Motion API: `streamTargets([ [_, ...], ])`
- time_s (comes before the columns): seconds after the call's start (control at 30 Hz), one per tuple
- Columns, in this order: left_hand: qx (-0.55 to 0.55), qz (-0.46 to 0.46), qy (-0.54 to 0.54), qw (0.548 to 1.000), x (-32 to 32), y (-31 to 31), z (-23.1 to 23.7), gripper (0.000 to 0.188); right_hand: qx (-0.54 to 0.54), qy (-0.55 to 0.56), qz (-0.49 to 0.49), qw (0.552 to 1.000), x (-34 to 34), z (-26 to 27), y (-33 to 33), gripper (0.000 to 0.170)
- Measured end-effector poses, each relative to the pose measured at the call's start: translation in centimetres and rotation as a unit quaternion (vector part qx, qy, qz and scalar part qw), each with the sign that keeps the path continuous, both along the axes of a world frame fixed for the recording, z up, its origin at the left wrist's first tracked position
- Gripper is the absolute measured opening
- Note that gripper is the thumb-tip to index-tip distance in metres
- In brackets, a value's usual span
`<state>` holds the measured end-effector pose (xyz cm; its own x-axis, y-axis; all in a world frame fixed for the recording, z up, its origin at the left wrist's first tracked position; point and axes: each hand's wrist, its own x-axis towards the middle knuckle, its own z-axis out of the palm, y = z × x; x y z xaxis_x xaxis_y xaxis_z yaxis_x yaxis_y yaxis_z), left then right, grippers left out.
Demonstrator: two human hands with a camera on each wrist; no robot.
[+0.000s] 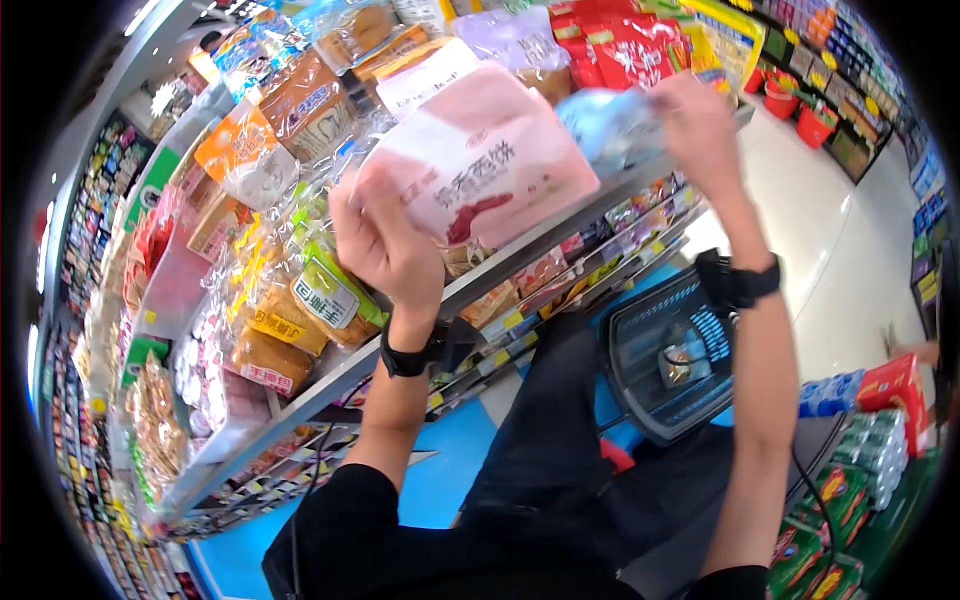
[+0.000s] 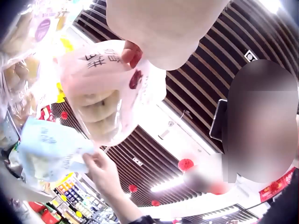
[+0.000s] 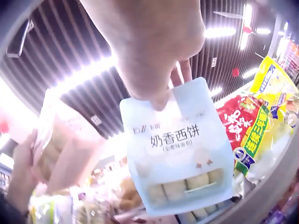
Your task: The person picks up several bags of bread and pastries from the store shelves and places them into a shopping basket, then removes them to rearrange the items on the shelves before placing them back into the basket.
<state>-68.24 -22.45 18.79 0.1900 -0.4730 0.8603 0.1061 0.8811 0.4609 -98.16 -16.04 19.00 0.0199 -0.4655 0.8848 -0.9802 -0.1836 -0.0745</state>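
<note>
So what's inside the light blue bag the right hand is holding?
Through the clear window of the light blue bag, a row of pale pieces shows. The printed front hides anything higher up.

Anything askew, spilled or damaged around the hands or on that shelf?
Nothing looks spilled or torn. The left hand holds the pink bag and the right hand the blue bag, both seemingly intact. The bread packets nearby lie at mixed angles, which looks like ordinary crowded display.

Head view: green-label bread pkg [image 1: 334, 294] at 9 o'clock, red tubs [image 1: 816, 126] approx. 2, shrink-wrapped cans [image 1: 868, 455] approx. 4.
</note>
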Motion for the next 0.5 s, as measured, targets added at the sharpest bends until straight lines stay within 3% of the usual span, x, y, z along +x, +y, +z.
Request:
streamTargets([
  [0.03,-0.047,0.009,0.052,0.997,-0.1,0.2,-0.9,0.018,-0.010,-0.063,0.001,0.998,0.0,0.8,2.7,0.008],
  [0.07,-0.030,-0.012,0.023,0.999,-0.5,0.6,-1.9,0.017,-0.039,-0.102,0.001,0.994,-0.2,1.4,5.3,0.009],
  [0.1,-0.008,-0.036,-0.004,0.999,-1.0,1.3,-3.0,0.016,0.025,-0.173,-0.021,0.984,-0.5,1.9,8.2,0.017],
  [0.13,0.014,-0.065,-0.030,0.997,-1.9,2.2,-4.2,0.015,0.086,-0.173,-0.053,0.980,-2.2,1.9,11.1,0.015],
  [0.17,0.072,-0.180,-0.093,0.977,-3.2,3.5,-5.1,0.015,0.108,-0.263,0.001,0.959,-2.9,1.2,13.5,0.015],
  [0.2,0.118,-0.190,-0.191,0.956,-4.6,4.4,-6.5,0.017,0.125,-0.353,0.052,0.926,-3.4,0.3,15.9,0.015],
  [0.23,0.177,-0.224,-0.239,0.928,-6.4,5.4,-8.4,0.019,0.156,-0.384,0.035,0.909,-4.0,-1.0,18.1,0.017],
  [0.27,0.183,-0.207,-0.298,0.914,-8.3,6.3,-10.7,0.019,0.124,-0.387,0.016,0.914,-4.0,-3.8,19.6,0.020],
  [0.33,0.169,-0.185,-0.394,0.884,-11.6,7.4,-16.2,0.023,0.163,-0.286,-0.212,0.920,-3.2,-9.7,21.9,0.029],
  [0.4,0.185,-0.175,-0.469,0.846,-14.5,9.1,-21.2,0.026,0.291,-0.363,-0.224,0.856,-2.8,-16.9,23.4,0.027],
  [0.47,0.178,-0.176,-0.532,0.809,-17.6,11.0,-26.3,0.026,0.387,-0.500,-0.248,0.734,-2.0,-22.6,23.9,0.019],
  [0.5,0.149,-0.162,-0.606,0.765,-18.9,12.3,-28.0,0.024,0.376,-0.467,-0.274,0.752,-2.0,-26.4,24.5,0.016],
])
